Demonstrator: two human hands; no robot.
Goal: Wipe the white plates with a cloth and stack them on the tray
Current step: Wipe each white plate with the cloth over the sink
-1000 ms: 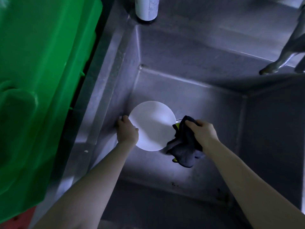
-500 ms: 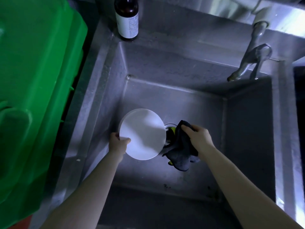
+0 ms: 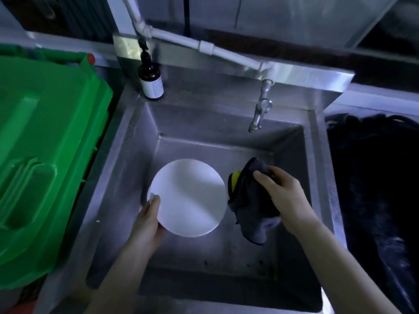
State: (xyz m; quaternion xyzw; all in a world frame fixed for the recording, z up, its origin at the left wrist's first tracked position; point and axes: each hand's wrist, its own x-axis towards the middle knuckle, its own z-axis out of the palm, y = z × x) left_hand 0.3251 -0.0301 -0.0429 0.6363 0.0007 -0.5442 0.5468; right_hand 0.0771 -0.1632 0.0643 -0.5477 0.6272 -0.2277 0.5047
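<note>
Tilting its pale face up toward the camera, the white plate [image 3: 190, 198] is sitting low inside the steel sink [image 3: 127, 177], near the left wall; whether it is touching the basin floor I cannot tell. The left hand [image 3: 147, 220] is gripping the plate's lower left rim, the thumb lying across the front and the other fingers hidden behind. A second ago this hand was holding higher up, on the left edge. The right hand [image 3: 283, 196] is holding a dark cloth [image 3: 249, 207], its fingers curling tightly round the bunched top while the rest is drooping below; a yellow patch [image 3: 235, 177] is showing at the cloth's upper left. Half a second ago the cloth was meeting the plate's right edge, and now a narrow gap is showing between them.

Farther out, the tap [image 3: 258, 112] is hanging over the basin's back right, and a brown bottle [image 3: 151, 80] with a white label is standing upright on the back left corner. The view is now taking in more of the wall, where a white pipe [image 3: 204, 45] is running. A green bin lid [image 3: 45, 155] is filling the left side, and a dark mass [image 3: 374, 177] is lying right of the sink
</note>
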